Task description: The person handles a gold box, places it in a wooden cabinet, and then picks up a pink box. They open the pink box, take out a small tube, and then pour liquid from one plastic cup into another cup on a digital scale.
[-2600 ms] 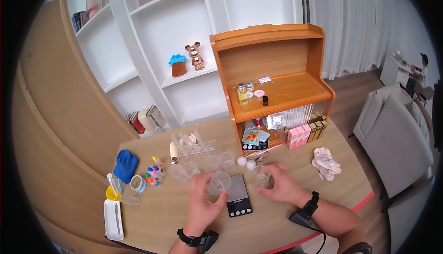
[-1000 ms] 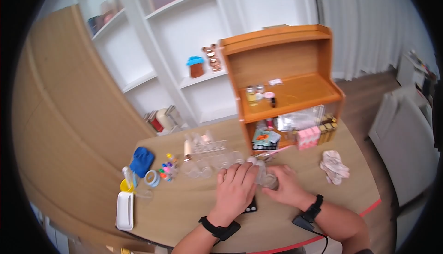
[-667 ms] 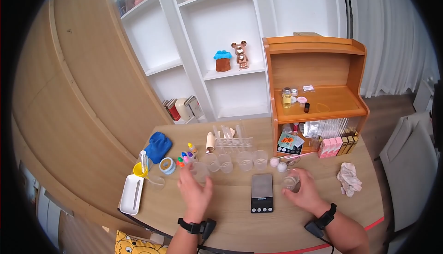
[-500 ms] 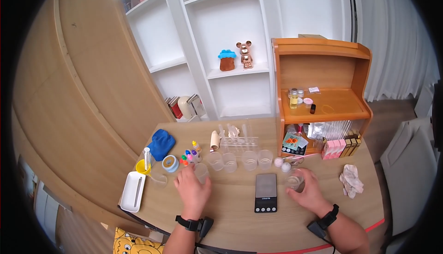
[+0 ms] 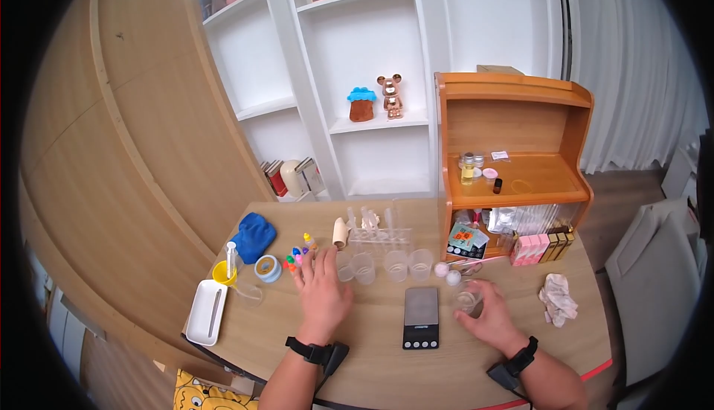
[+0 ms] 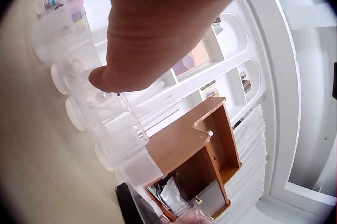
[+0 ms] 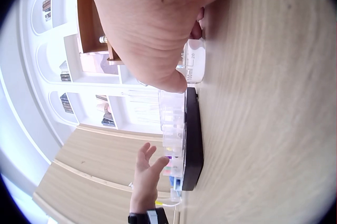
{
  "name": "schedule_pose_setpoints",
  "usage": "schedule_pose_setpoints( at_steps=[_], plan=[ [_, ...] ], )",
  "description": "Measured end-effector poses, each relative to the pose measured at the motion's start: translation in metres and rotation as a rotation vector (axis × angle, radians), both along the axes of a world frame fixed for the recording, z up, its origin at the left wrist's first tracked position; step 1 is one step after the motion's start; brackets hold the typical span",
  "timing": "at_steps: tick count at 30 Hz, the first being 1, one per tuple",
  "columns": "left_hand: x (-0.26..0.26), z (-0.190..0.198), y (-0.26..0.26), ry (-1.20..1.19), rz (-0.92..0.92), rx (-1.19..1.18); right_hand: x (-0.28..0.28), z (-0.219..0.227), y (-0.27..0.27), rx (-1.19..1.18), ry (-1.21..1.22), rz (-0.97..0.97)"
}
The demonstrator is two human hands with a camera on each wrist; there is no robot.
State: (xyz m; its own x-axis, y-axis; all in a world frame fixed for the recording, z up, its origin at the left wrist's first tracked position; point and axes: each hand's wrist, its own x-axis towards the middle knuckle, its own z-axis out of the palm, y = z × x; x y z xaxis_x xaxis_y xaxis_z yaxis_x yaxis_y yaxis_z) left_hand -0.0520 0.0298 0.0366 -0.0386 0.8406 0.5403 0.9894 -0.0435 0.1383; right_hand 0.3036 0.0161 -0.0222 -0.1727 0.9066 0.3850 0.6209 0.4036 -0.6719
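My left hand (image 5: 325,298) lies with fingers extended over the left end of a row of clear plastic cups (image 5: 396,266), and holds nothing. In the left wrist view the end cup (image 6: 57,34) stands on the table beside the thumb; the hand hides it from the head camera. My right hand (image 5: 491,321) grips a small clear graduated beaker (image 5: 467,300), thumb on the near side and fingers round the far side. Volume marks show on the beaker (image 7: 195,63) in the right wrist view. Between the hands lies a black digital scale (image 5: 422,317) with nothing on its plate.
Behind the cups stands a test tube rack (image 5: 381,239). Dropper bottles (image 5: 299,254), a round tin (image 5: 268,268), a blue cloth (image 5: 255,237) and a white tray (image 5: 206,313) are at left. A wooden shelf (image 5: 517,142) and a crumpled cloth (image 5: 558,300) are at right.
My left hand has carried a cup from over the scale to the left end of the row and let go, its fingers straightening. My right hand keeps its beaker beside the scale.
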Motion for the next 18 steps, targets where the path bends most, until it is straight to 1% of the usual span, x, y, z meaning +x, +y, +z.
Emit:
schedule_pose_setpoints(
  at_steps=[6, 8, 11, 18],
  plan=[
    [-0.002, -0.007, 0.027, -0.004, 0.012, -0.104, 0.001, -0.001, -0.001, -0.024, -0.004, -0.003],
    [-0.004, -0.013, 0.031, 0.015, 0.025, -0.099, 0.0, -0.002, -0.001, -0.006, -0.013, 0.009],
    [-0.002, -0.016, 0.031, 0.035, 0.045, -0.083, -0.001, -0.004, -0.001, 0.033, 0.013, 0.013],
    [0.015, -0.013, 0.023, 0.04, 0.044, -0.05, -0.002, 0.002, -0.002, 0.008, 0.011, 0.006]
  ],
)
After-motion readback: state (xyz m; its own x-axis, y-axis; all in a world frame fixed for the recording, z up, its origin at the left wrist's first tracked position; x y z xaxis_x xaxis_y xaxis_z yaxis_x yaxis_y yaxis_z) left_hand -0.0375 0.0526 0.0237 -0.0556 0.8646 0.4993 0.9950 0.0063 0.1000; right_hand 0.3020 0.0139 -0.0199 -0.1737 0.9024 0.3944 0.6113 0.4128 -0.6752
